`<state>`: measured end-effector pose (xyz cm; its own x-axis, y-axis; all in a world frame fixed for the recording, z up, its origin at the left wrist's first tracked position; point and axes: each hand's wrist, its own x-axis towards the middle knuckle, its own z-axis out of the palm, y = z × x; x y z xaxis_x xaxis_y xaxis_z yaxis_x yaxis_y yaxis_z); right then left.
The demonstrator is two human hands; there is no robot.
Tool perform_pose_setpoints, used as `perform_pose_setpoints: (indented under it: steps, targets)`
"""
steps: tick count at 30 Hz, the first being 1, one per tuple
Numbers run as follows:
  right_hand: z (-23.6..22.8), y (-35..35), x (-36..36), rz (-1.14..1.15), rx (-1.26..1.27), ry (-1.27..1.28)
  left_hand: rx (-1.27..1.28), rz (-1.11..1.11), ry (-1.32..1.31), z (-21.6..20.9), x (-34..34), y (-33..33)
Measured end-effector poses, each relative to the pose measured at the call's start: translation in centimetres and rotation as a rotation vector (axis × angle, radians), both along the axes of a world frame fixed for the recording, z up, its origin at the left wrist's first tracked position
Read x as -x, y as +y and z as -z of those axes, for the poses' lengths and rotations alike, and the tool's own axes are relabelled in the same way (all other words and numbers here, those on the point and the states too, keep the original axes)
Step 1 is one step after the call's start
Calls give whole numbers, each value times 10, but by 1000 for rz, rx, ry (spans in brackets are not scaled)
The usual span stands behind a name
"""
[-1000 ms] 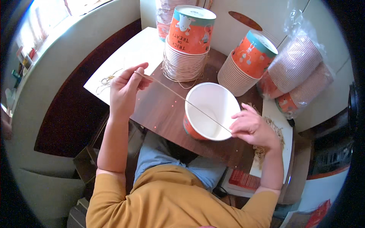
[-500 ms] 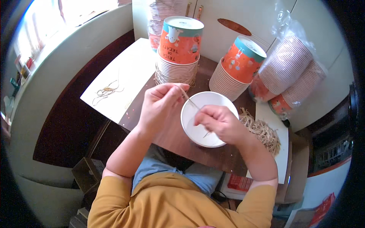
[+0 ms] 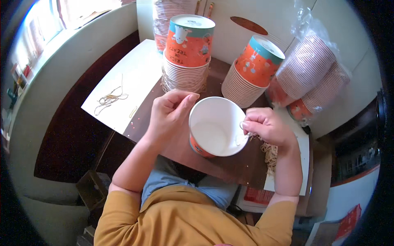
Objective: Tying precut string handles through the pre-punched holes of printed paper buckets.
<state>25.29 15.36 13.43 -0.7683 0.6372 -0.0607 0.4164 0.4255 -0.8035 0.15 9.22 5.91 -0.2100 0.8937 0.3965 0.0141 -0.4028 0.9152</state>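
An orange paper cup (image 3: 213, 131) with a white inside lies tilted on the brown table (image 3: 234, 170), its mouth facing up at me. My left hand (image 3: 169, 114) grips its left rim with the fingertips curled over the edge. My right hand (image 3: 266, 125) is at the cup's right rim, pinching a thin pale string (image 3: 243, 130) between thumb and fingers. A heap of similar strings (image 3: 269, 155) lies just under my right wrist.
Two upside-down stacks of orange cups stand behind, one in the middle (image 3: 186, 53) and one to the right (image 3: 251, 71). Bagged cup stacks (image 3: 314, 74) lean at far right. A white sheet (image 3: 135, 74) on the left carries loose strings (image 3: 108, 99).
My hands were spread wide with a string stretched between them. The left hand has come in to the cup, and the right now holds the string at the cup's right rim.
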Motion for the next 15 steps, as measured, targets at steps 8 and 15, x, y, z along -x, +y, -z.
perform_pose_setpoints:
  steps: [8, 15]
  targets:
    - [-24, 2, 24, -62, 193, 182, -112, 388, 479, -16, -12, 1]
    - [-18, 11, 7, 66, 204, 338, -1, 379, 531, -4, 8, -7]
